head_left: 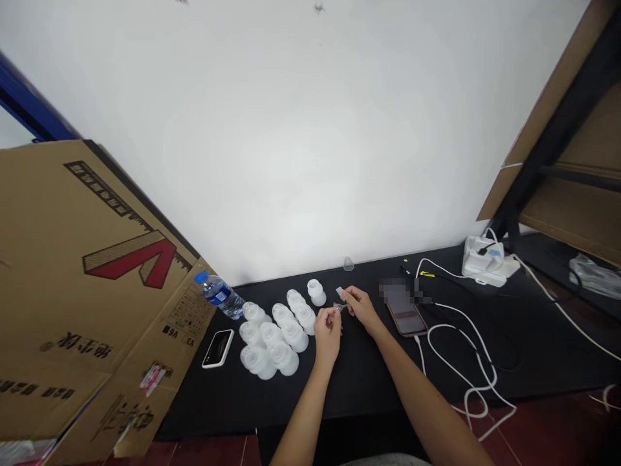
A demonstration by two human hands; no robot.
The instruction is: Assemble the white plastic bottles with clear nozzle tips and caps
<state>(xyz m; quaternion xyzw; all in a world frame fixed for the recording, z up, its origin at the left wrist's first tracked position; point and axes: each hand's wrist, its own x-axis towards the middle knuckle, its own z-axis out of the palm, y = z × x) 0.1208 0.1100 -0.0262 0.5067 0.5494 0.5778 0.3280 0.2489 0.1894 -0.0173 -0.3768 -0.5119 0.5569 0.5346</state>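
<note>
My left hand [328, 327] is closed, fingertips pinching a small clear piece [338, 306] whose kind I cannot make out. Close beside it, my right hand [359, 305] pinches a small whitish translucent piece [340, 293]. Both hands meet just above the black table. To their left stand several white baby bottles [283, 357] with clear domed caps, grouped in rows. An uncapped white bottle [317, 294] stands upright behind my left hand. Near the wall sits a clear domed cap [348, 264].
A water bottle [220, 294] and a white-edged device [218, 349] lie left, by a large cardboard box [97, 259]. On the right are a phone [406, 314], looping white cables [485, 362] and a power strip [488, 262] on the black table [369, 388]. A white wall rises behind.
</note>
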